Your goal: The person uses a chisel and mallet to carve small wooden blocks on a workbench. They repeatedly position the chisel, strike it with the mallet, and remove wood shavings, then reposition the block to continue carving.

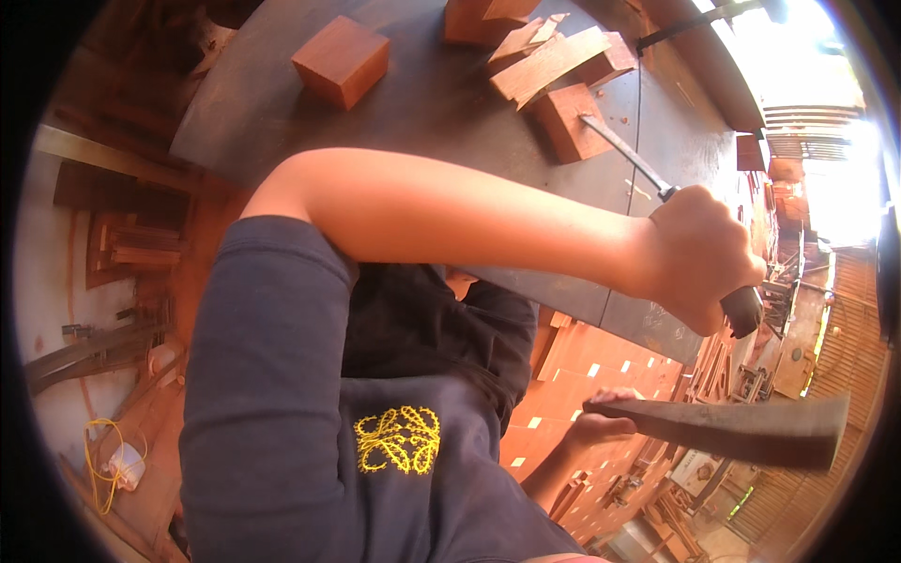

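My left hand, its arm stretched across the top of my chest, is wrapped round the handle of a chisel. The chisel's blade reaches to a reddish-brown wooden block on the dark tabletop, its tip at the block's face. Lower down, my right hand grips the narrow end of a flat wooden club, which points to the right, apart from the chisel and slightly blurred. Lighter split wood pieces lie against the block.
A wooden cube stands farther left on the table and another block sits at the far edge. A table seam runs beside the chisel. Timber and tools crowd the right; a white object with a yellow cord is lower left.
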`<state>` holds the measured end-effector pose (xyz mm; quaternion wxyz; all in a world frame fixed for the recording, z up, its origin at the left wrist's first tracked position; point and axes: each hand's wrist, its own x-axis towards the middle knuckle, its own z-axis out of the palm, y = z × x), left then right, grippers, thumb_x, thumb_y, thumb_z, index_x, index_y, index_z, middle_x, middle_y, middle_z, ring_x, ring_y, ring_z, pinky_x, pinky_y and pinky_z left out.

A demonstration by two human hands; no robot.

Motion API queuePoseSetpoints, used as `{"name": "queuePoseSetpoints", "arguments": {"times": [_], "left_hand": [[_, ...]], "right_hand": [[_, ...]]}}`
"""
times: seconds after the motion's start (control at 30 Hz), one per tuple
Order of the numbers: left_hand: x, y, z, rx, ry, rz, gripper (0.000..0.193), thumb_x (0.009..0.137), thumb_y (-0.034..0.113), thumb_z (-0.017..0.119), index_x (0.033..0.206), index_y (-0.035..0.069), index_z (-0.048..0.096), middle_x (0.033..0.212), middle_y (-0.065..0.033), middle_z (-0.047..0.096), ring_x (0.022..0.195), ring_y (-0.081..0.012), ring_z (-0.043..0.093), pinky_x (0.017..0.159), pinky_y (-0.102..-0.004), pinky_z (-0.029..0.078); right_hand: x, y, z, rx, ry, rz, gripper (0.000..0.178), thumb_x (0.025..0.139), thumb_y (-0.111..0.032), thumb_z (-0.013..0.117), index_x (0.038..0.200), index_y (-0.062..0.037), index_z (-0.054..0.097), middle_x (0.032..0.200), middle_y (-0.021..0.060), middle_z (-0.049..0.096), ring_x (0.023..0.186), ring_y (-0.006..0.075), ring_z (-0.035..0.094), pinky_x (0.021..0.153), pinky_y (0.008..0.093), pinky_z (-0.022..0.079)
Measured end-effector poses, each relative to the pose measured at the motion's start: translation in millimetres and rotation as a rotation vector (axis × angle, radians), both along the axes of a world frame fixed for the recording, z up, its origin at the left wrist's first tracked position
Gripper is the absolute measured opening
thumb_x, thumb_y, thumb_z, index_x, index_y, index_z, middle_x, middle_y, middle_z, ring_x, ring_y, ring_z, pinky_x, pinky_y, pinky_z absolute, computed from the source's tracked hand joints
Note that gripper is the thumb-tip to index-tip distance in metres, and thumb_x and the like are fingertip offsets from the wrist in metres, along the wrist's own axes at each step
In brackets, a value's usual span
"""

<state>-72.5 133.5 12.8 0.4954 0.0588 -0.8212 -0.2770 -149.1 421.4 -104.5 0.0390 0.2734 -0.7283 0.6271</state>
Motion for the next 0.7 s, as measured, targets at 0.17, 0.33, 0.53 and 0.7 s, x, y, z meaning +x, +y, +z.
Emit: {"name": "queuePoseSetpoints", "arguments": {"times": [0.17,0.33,0.53,0.7], "left_hand": [[5,-1,-5,0.024,-0.001,0.011,0.023,0.048,0.025,0.07,0.068,0.017,0.066,0.062,-0.0043,0.063,0.057,-0.0256,0.066,0.045,-0.0414,0.044],[6,-3,-3,0.03,-0.056,0.014,0.023,0.048,0.025,0.069,0.07,0.017,0.066,0.066,-0.0035,0.065,0.059,-0.0257,0.067,0.048,-0.0415,0.046],[5,0,-3,0.017,-0.044,0.007,0.027,0.049,0.025,0.07,0.074,0.017,0.066,0.067,-0.0038,0.065,0.059,-0.0262,0.066,0.049,-0.0414,0.046],[3,-4,-7,0.006,-0.041,0.014,0.027,0.049,0.025,0.07,0.074,0.016,0.065,0.067,-0.0048,0.065,0.059,-0.0272,0.066,0.049,-0.0416,0.046]], "right_hand": [[4,-2,8,0.181,-0.055,-0.015,0.09,0.075,-0.091,0.054,0.089,-0.0026,0.049,0.071,0.0048,0.048,0.052,0.0102,0.047,0.043,0.0236,0.036],[11,-8,13,0.208,-0.037,-0.014,0.088,0.076,-0.089,0.056,0.083,-0.0017,0.049,0.063,0.0013,0.044,0.048,0.0101,0.046,0.042,0.0243,0.035],[7,-1,-1,0.016,-0.098,0.034,0.084,0.078,-0.089,0.054,0.085,-0.0058,0.047,0.066,0.0003,0.045,0.049,0.009,0.044,0.042,0.0234,0.036],[7,-9,21,0.028,-0.154,0.026,0.086,0.08,-0.092,0.047,0.083,-0.0057,0.049,0.066,0.0026,0.046,0.048,0.0121,0.046,0.042,0.0244,0.034]]}}
